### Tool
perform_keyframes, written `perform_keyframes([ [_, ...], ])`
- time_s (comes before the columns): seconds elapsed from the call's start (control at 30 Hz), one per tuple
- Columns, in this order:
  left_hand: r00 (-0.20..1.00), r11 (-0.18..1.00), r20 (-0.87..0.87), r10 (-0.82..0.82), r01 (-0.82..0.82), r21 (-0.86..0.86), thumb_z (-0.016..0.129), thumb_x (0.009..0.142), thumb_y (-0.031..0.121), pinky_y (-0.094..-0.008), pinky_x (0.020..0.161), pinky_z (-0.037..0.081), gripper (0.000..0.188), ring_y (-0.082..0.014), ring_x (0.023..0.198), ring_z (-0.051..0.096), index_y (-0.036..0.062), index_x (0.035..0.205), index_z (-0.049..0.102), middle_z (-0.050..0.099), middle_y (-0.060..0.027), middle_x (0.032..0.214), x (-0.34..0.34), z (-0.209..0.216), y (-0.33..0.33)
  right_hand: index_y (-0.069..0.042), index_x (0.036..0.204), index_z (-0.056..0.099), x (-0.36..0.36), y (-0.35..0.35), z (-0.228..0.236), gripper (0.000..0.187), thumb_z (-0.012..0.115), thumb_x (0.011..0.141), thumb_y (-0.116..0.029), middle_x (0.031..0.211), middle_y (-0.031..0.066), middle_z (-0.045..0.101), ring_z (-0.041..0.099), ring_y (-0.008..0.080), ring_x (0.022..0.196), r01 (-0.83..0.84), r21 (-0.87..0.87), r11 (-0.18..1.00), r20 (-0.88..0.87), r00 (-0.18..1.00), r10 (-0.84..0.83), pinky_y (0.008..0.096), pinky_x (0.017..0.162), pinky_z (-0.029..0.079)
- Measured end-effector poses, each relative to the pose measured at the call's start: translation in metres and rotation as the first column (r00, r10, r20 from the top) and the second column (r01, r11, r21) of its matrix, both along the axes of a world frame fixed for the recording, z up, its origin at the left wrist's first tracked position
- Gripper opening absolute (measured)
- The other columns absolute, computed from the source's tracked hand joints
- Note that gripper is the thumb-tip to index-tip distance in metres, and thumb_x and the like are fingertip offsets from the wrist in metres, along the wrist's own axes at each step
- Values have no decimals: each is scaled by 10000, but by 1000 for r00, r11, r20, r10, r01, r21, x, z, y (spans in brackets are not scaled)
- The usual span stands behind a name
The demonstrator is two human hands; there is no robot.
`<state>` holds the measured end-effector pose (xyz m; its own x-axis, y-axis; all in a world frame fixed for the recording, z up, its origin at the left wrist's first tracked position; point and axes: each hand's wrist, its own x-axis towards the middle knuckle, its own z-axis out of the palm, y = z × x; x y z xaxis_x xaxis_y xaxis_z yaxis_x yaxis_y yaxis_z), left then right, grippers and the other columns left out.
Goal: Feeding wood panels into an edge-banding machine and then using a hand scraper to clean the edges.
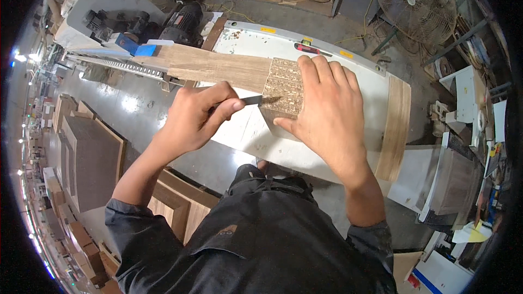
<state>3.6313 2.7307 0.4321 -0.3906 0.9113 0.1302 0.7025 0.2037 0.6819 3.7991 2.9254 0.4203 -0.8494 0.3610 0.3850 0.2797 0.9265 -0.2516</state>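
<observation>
My left hand (pixel 201 112) pinches a thin, flat metal blade (pixel 252 100) between thumb and forefinger; whether it is a file or a scraper I cannot tell. The blade's tip meets the near left edge of a bundle of particle boards (pixel 284 83), whose rough chip edges face up in rows. Across that bundle's right side lies my right hand (pixel 332 109), fingers over the far side and thumb along the near side, gripping it. A long wood-grain board (pixel 220 69) runs left from the bundle to a machine.
Beneath is a white worktable (pixel 348 158) with a wood-grain strip (pixel 396 125) at its right end. A red-and-black hand tool (pixel 308 49) lies near a spirit level (pixel 321 48) along the far edge. A motor (pixel 184 24) stands far left, a fan (pixel 417 2) far right.
</observation>
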Motion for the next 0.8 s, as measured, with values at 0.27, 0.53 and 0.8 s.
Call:
perform_keyframes([
  [0.27, 908, 998, -418, -32, 49, 30, 696, 1035, 316, -429, 526, 440, 316, -362, 524, 554, 33, 893, 687, 587, -178, 639, -21, -9, 62, 23, 1360, 590, 4, -2, 6, 980, 1002, 571, -388, 1320, 162, 636, 600, 316, 1223, 19, -46, 999, 75, 997, -15, 418, 1104, 450],
  [0.53, 949, 996, -315, 23, 4, 85, 664, 1060, 347, -411, 536, 445, 378, -269, 515, 574, 13, 881, 667, 593, -130, 604, -42, -14, 81, 16, 1342, 600, 2, -2, 3, 958, 998, 569, -384, 1274, 146, 645, 604, 308, 1200, 23, -53, 998, 70, 997, -19, 417, 1096, 452],
  [0.8, 994, 994, 19, 107, -107, 27, 571, 1096, 292, -463, 613, 507, 298, -360, 638, 679, 31, 964, 628, 673, -144, 686, -77, -148, 63, 6, 1335, 599, 1, 0, 3, 958, 999, 557, -384, 1234, 134, 646, 607, 308, 1174, 23, -24, 999, 49, 999, -22, 413, 1082, 457],
])
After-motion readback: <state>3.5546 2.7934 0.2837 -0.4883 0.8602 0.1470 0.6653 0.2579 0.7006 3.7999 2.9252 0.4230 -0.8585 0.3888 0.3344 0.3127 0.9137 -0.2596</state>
